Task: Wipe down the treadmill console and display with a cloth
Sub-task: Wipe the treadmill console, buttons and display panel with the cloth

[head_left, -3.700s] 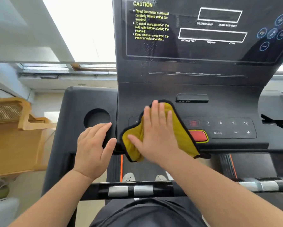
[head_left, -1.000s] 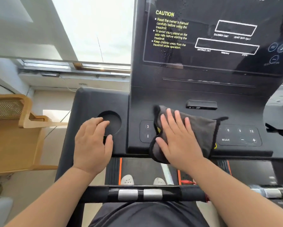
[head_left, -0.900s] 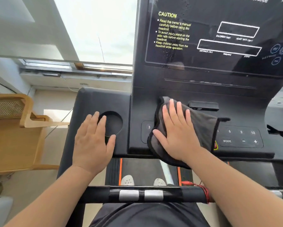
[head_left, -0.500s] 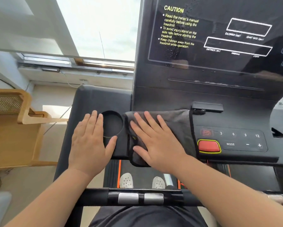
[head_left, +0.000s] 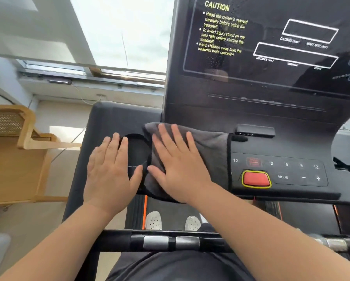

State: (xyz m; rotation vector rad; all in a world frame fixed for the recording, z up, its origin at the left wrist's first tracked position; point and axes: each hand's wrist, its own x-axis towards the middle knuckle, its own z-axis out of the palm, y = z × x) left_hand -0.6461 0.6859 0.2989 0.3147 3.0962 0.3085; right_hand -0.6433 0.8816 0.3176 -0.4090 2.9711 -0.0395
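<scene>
A grey cloth [head_left: 212,151] with a black hem lies flat on the left part of the black treadmill console [head_left: 291,145], reaching the edge of the round cup holder [head_left: 138,152]. My right hand [head_left: 180,165] presses flat on the cloth with fingers spread. My left hand [head_left: 109,171] rests flat on the left console wing, fingers over the cup holder's left rim, holding nothing. The upright dark display [head_left: 271,43] shows yellow CAUTION text and white boxes, with droplets on it. The red button [head_left: 256,178] and keypad are uncovered to the right of the cloth.
A black handlebar with silver sensors [head_left: 170,242] crosses below my forearms. White shoes [head_left: 153,220] stand on the belt. A wooden chair [head_left: 18,151] sits to the left on the floor. A bright window [head_left: 119,31] is behind the console.
My right hand has slid the cloth leftwards along the console to the cup holder's edge, uncovering the red button and keypad. The cloth shows its grey side instead of yellow. My left hand stays put.
</scene>
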